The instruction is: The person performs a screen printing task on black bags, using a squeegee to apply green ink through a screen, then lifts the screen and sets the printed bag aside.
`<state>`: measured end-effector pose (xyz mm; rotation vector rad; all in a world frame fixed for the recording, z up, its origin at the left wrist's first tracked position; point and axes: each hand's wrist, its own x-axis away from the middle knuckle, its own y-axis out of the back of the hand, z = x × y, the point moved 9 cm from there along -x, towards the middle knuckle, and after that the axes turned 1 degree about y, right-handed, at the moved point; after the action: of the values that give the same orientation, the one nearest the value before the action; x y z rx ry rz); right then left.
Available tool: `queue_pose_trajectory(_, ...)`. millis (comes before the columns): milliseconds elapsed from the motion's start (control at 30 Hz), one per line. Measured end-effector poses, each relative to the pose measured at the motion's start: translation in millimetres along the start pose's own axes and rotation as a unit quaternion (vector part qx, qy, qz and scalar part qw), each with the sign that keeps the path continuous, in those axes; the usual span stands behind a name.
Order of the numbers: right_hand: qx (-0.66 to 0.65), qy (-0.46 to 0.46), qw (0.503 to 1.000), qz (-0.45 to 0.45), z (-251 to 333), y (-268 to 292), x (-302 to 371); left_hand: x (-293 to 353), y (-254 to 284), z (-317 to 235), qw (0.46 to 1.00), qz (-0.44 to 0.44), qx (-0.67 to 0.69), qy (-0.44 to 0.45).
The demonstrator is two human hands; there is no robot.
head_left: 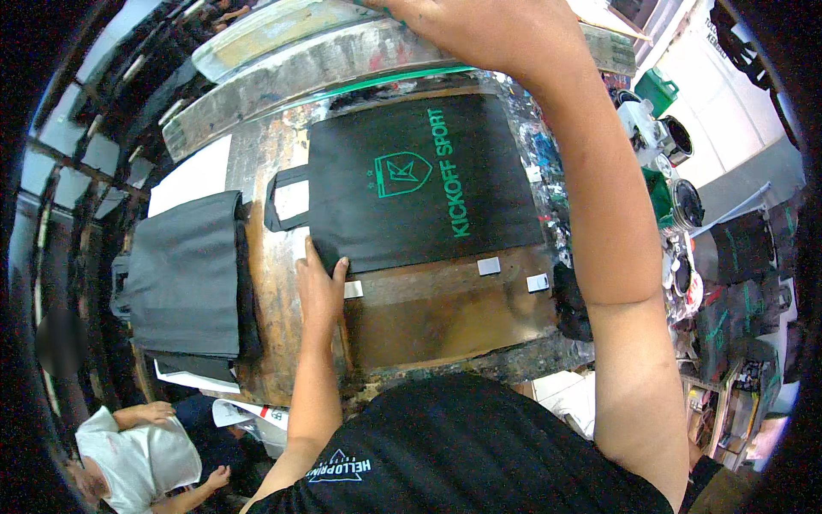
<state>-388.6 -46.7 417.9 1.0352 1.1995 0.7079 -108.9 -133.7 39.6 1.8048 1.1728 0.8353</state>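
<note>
A black tote bag [342,163] lies flat in front of me with a green crest and green lettering printed on it. Its handle loops out to the left. My left hand [320,278] is at the bag's near left corner, touching its edge, with index finger and thumb spread apart. My right hand [492,34] reaches far forward over the wooden frame [342,62] beyond the bag. Its fingers mostly run out of the picture at the top, so their grip is hidden. A bare brown board [445,313] shows on the near side of the bag.
A stack of black bags [184,278] sits to the left. Small white tabs [489,266] dot the board. Paint cans [685,204] and a green jug [658,90] stand at right, near printed black bags [732,255]. Another person [141,450] is at lower left.
</note>
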Motion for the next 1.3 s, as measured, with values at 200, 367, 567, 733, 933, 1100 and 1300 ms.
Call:
queue_pose_trajectory(200,-0.027,0.057,0.998,-0.005,-3,4,0,-27,30,-15,0.978,-0.094,0.130,-0.136)
queue_pose_trajectory(367,-0.028,0.033,0.999,0.014,-3,-4,-6,-83,135,1,0.932,-0.136,0.300,-0.150)
queue_pose_trajectory(567,0.014,0.035,0.998,-0.057,-9,-3,3,-77,257,119,0.935,-0.156,0.308,-0.082)
queue_pose_trajectory(733,-0.011,-0.006,1.000,0.004,1,-1,-1,-43,340,309,0.939,-0.262,0.222,0.022)
queue_pose_trajectory(933,0.012,0.027,0.998,-0.057,0,-3,1,67,394,335,0.712,-0.619,-0.274,0.188)
queue_pose_trajectory(1100,-0.008,0.032,0.992,-0.122,-2,6,6,23,257,94,0.899,-0.399,-0.009,-0.181)
queue_pose_trajectory(1300,0.076,0.178,0.960,-0.202,4,-9,8,-15,129,5,0.942,-0.237,0.027,-0.237)
